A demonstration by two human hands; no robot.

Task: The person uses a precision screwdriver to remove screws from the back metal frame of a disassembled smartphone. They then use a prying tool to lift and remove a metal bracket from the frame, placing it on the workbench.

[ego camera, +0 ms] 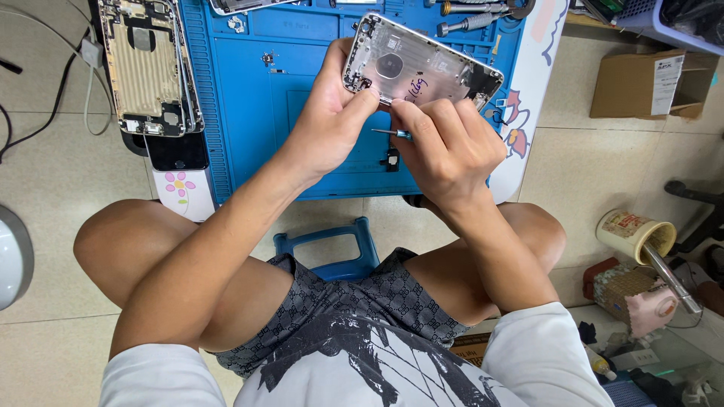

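My left hand (332, 113) grips the near left edge of a silver phone back housing (422, 64), held tilted above a blue work mat (256, 120). The housing's inner side faces up, with a round part in its middle. My right hand (445, 147) is closed on a small screwdriver (394, 133) with a teal collar, its thin tip pointing left, just below the housing's near edge. Both hands touch at the housing's lower edge.
An opened phone body (148, 68) lies at the mat's left side. Screwdrivers (475, 15) rest at the far right of the mat. A blue stool (332, 245) stands between my knees. A cardboard box (645, 83) and a cup with a tool (637, 235) sit on the floor at right.
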